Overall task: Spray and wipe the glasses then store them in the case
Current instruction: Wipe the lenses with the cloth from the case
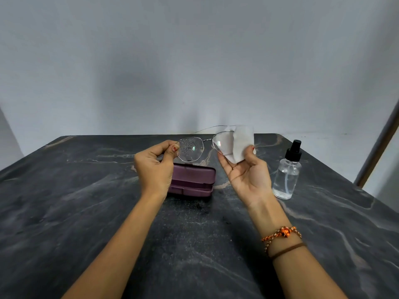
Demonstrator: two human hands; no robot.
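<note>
Thin metal-framed glasses (191, 148) hang in the air above the table. My left hand (154, 169) pinches their left rim, and that lens is speckled with spray droplets. My right hand (248, 171) holds a white cloth (241, 143) folded around the right lens, thumb in front and fingers behind. A shut purple glasses case (194, 180) lies on the table just below and behind my left hand. The clear spray bottle (287, 171) with a black nozzle stands upright to the right of my right hand.
The dark marbled table (86, 212) runs up to a plain grey wall. Its right edge slants away near the bottle, with a wooden strip (380, 145) beyond it.
</note>
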